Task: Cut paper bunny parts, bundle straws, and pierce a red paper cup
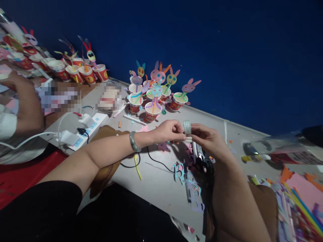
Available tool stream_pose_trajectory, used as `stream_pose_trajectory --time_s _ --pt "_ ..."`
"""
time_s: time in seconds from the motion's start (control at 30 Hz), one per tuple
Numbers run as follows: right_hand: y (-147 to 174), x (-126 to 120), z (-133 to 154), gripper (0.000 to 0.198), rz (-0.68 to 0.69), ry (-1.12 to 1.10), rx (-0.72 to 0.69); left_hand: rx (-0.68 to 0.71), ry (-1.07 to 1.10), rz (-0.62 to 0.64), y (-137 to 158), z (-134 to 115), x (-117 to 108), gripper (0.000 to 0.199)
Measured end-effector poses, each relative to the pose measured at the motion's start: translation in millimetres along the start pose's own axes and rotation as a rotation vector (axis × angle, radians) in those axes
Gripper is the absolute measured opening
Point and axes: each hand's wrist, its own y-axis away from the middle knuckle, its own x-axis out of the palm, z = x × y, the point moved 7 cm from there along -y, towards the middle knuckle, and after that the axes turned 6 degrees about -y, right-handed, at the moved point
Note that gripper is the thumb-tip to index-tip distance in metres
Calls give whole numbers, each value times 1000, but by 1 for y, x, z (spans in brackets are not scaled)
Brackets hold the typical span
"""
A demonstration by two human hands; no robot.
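Above the table, my right hand (208, 137) holds a small pale green roll of tape (187, 127) between thumb and fingers. My left hand (169, 131) meets it from the left, fingers closed in a pinch at the roll's lower edge. Whatever those fingertips grip is too small to make out. A whitish piece (187, 138) shows just under the roll, between the two hands. Beneath them lie cut paper scraps (179, 173) and a pen (187, 183). Behind my hands stand several red paper cups with paper rabbit heads, one cup (152, 112) closest.
More cups (88, 74) line the back left. A power strip (88, 131) with plugs and cables lies left, near another person's arm (29, 101). To the right are a clear bottle (282, 151), a yellow marker (254, 158) and a heap of coloured paper (300, 188). A blue wall (227, 50) rises behind.
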Motion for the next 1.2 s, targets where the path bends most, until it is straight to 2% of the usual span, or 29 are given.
stream_pose_trajectory --time_s 0.27,0.43,0.6,0.7,0.8,0.9,1.03,1.2 --pt "1 2 4 29 23 46 -56 -144 88 85 4 5 5 24" --pt "2 1 2 29 28 71 -51 -227 162 167 2 17 11 12" --pt "4 1 1 30 28 56 -48 -253 156 220 3 21 13 11" --pt "5 5 2 33 37 -29 -19 -252 164 225 5 18 13 11" --pt "6 7 6 36 -20 -135 -19 -263 180 210 6 15 13 15" --pt "7 7 10 40 -68 -186 -26 -213 264 153 4 10 12 23" --pt "6 6 8 48 -82 -190 -18 -121 329 77 -1 9 9 34" --pt "4 2 2 47 -178 -153 -10 -26 341 -8 -7 16 3 40"
